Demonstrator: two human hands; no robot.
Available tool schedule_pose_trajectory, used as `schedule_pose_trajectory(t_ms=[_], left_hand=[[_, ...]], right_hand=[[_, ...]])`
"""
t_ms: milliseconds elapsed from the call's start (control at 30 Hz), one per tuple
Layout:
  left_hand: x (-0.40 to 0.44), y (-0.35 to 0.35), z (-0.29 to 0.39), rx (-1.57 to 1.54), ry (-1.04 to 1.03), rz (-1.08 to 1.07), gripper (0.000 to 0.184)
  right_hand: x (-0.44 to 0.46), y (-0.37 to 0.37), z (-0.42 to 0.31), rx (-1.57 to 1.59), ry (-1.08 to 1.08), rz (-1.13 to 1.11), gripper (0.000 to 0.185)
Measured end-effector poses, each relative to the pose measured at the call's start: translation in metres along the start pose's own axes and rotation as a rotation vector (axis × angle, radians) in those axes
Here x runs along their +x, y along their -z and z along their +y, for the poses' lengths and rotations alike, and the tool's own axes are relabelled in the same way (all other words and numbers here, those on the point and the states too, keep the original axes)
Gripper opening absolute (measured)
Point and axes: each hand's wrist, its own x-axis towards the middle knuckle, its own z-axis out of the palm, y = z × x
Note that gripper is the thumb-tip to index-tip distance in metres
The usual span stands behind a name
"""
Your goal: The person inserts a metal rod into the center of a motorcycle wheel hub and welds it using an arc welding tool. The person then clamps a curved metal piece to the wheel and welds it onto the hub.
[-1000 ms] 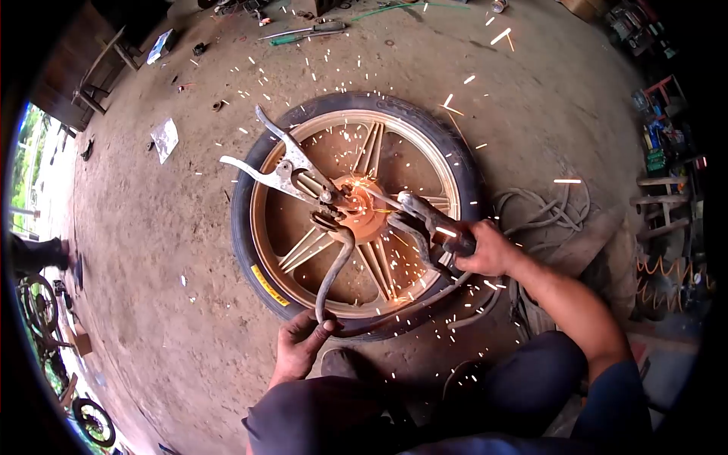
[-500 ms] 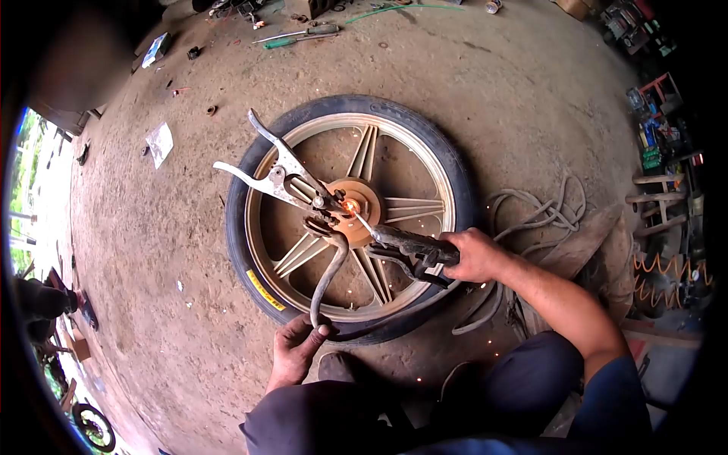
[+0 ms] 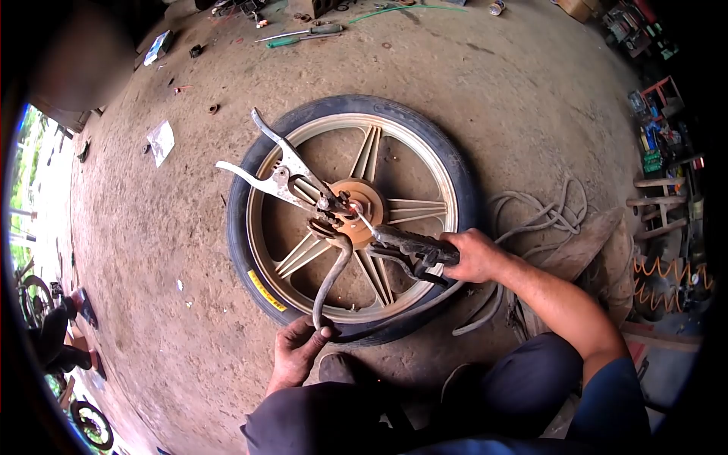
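A spoked wheel with a black tire (image 3: 447, 155) lies flat on the floor. At its brown hub (image 3: 371, 199), a small orange glow shows where the thin rod of a dark electrode holder (image 3: 409, 243) meets the centre. My right hand (image 3: 476, 256) is closed round the holder's handle. A silver clamp (image 3: 292, 171) with spread handles sits at the hub's left side, and a grey cable (image 3: 331, 282) runs down from it. My left hand (image 3: 297, 350) pinches this cable near the tire's lower edge.
Coiled grey cable (image 3: 557, 216) and a wooden board (image 3: 588, 246) lie to the right. Screwdrivers (image 3: 303, 36) and a plastic bag (image 3: 161, 142) are on the floor. A person's dark-clothed legs (image 3: 57, 334) show at the left edge. Shelves of tools (image 3: 660, 136) stand at the far right.
The bright sparks have died down to a small glow. My right hand has shifted slightly left with the holder, whose rod now reaches the hub centre. More of the person's legs shows at the left.
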Motion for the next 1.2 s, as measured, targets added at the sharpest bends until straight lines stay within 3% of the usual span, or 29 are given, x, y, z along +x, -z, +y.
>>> schedule_pose_trajectory(t_ms=[300,333,400,600,667,733,767,800,900,933,1000,1033,1067,1133,1167,1200], left_hand=[[0.0,-0.004,0.005,0.008,0.009,0.014,0.019],[-0.001,-0.005,0.006,0.014,0.022,0.042,0.019],[0.0,-0.002,0.004,-0.003,-0.004,-0.015,0.018],[0.0,-0.001,0.001,0.011,-0.003,-0.015,0.019],[0.0,0.0,0.001,0.022,-0.012,-0.025,0.019],[0.0,-0.002,0.002,-0.003,-0.008,-0.021,0.019],[-0.001,-0.002,0.002,-0.03,-0.001,-0.019,0.019],[-0.003,-0.002,0.0,-0.028,0.008,-0.022,0.019],[0.001,-0.003,-0.002,0.008,0.005,-0.005,0.019],[0.001,-0.002,-0.001,0.009,0.0,-0.003,0.019],[0.0,-0.002,-0.002,0.022,-0.012,0.039,0.018],[0.001,-0.001,-0.001,-0.011,-0.016,-0.008,0.017],[0.0,-0.004,0.003,-0.032,0.008,-0.004,0.016],[0.0,-0.005,0.001,-0.025,0.009,-0.007,0.017],[0.001,-0.005,0.001,-0.023,0.008,-0.006,0.017],[-0.001,-0.004,0.003,-0.002,0.002,-0.01,0.018]], right_hand=[[0.001,0.0,0.0,0.062,-0.022,-0.024,0.043],[-0.001,-0.008,0.006,0.183,0.051,0.055,0.041],[-0.001,-0.005,0.01,0.229,-0.099,-0.1,0.036],[-0.005,-0.008,0.006,0.679,-0.245,-0.203,0.019],[-0.007,-0.013,0.004,1.034,-0.25,-0.237,0.019],[-0.009,-0.014,-0.009,0.35,-0.059,-0.062,0.021],[-0.009,-0.017,-0.021,0.243,0.054,0.124,0.025],[-0.005,-0.004,-0.031,-0.048,-0.062,-0.013,0.03],[-0.005,0.009,-0.01,-0.401,0.188,0.097,0.033],[-0.004,0.015,-0.008,-0.414,0.142,0.052,0.036],[-0.002,0.023,-0.014,-0.269,0.052,-0.025,0.043],[0.001,0.02,-0.005,0.022,0.08,-0.086,0.04],[0.0,-0.005,0.022,0.366,0.126,-0.071,0.029],[-0.012,0.004,-0.004,1.35,-0.197,-0.312,0.014],[-0.012,0.005,-0.007,1.327,-0.169,-0.242,0.004],[-0.009,0.007,-0.002,1.305,-0.127,-0.219,0.011]])
